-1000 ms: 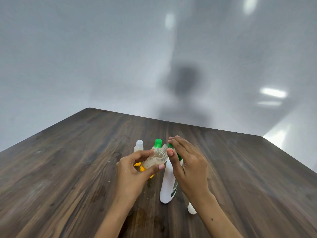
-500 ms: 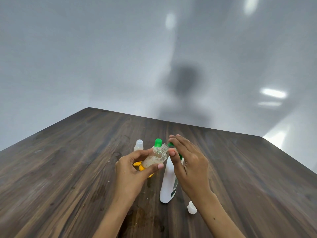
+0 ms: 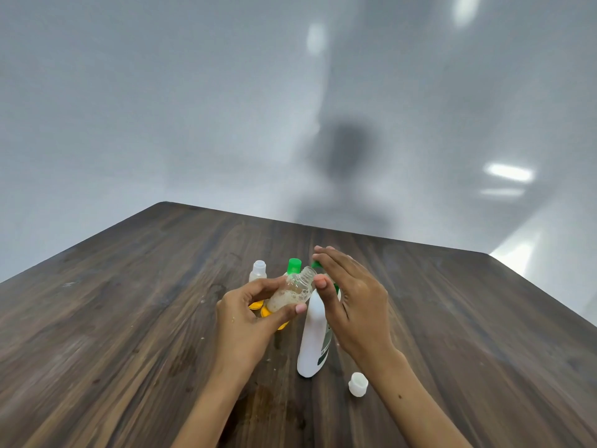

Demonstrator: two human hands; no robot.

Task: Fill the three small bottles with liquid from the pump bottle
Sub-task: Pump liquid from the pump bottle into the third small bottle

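1. I see a bare indoor room, its kind unclear: plain grey-white wall (image 3: 161,108) with blurred light reflections (image 3: 508,172).
2. A dark wood-grain table (image 3: 113,318) fills my lower view.

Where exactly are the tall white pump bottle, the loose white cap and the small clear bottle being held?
Tall white pump bottle (image 3: 312,344): head view, on its lower body.
Loose white cap (image 3: 358,384): head view, on its side.
Small clear bottle (image 3: 292,294): head view, on its foamy middle.

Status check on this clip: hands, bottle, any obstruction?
Left hand grips small clear bottle, tilted, uncapped, partly filled. Right hand open on pump bottle. Nothing blocking.
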